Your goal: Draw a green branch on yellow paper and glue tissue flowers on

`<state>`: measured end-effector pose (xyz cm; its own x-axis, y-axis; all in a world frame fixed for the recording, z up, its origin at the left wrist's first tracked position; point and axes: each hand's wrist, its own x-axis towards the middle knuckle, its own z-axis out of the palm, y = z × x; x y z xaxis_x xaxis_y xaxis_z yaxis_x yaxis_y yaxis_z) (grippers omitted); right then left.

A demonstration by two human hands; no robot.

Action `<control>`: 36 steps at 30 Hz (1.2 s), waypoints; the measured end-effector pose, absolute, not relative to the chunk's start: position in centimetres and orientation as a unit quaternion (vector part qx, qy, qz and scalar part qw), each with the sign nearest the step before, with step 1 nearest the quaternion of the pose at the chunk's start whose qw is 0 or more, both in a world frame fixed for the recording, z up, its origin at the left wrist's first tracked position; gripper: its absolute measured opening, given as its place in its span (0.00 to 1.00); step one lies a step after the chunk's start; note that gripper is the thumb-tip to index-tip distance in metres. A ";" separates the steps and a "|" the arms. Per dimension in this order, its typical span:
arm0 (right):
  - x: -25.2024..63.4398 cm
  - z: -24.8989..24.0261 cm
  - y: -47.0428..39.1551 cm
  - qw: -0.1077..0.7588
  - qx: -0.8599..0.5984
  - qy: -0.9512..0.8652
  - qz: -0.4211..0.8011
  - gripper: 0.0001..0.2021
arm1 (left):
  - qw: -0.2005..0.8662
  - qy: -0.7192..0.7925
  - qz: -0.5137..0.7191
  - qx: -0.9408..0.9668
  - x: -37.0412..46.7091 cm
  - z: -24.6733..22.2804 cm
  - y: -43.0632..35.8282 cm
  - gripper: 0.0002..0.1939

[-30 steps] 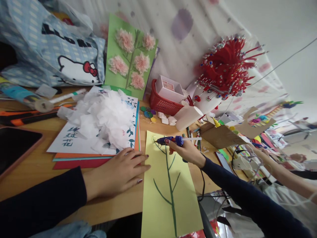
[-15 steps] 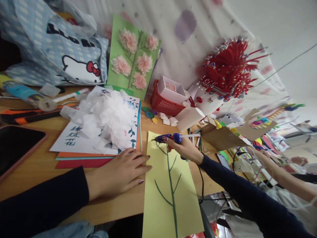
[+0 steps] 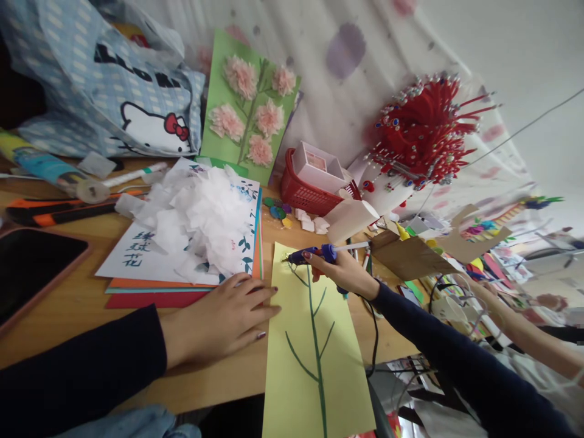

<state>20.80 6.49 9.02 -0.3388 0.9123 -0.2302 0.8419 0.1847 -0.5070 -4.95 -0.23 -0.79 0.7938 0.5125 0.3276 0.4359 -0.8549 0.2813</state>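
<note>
A blue hot glue gun (image 3: 314,253) with a white glue stick in its back is gripped in my right hand (image 3: 349,272). Its nozzle is at the top left of a yellow sheet (image 3: 283,389), close to the tip of a drawn branch. Dark green stem and branches run down that sheet, which hangs over the table's front edge. Lying flat with fingers spread, my left hand (image 3: 228,316) rests at the sheet's left edge. Behind it, white tissue-paper pieces (image 3: 214,213) are heaped on a stack of coloured paper (image 3: 155,300).
A phone (image 3: 36,267) and an orange-black tool (image 3: 68,210) lie at left. Behind stand a green flower picture (image 3: 228,146), a red basket (image 3: 305,198) and a cardboard box (image 3: 406,255). Another person's arm (image 3: 520,325) reaches in at right.
The view has shifted slightly. My right hand still holds the glue gun near the top of the yellow sheet, and my left hand stays in place.
</note>
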 end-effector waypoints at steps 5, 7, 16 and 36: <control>20.3 9.0 7.1 0.071 -0.581 -0.761 0.280 0.28 | 0.091 0.248 0.216 0.940 -5.0 -0.7 -0.3 0.17; 20.4 9.1 7.4 0.082 -0.588 -0.754 0.279 0.27 | 0.089 0.247 0.221 0.939 -5.0 -0.7 -0.2 0.18; 21.1 9.3 8.0 0.059 -0.574 -0.751 0.320 0.29 | 0.095 0.247 0.201 0.943 -5.0 -0.6 -0.2 0.17; 21.4 8.6 9.1 0.096 -0.584 -0.745 0.307 0.29 | 0.100 0.254 0.210 0.939 -5.0 -0.6 -0.3 0.18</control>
<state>21.41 9.07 8.60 -0.2989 0.9298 -0.2146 0.8115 0.1294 -0.5698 -5.02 -0.27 -0.64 0.7824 0.5190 0.3441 0.4348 -0.8509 0.2948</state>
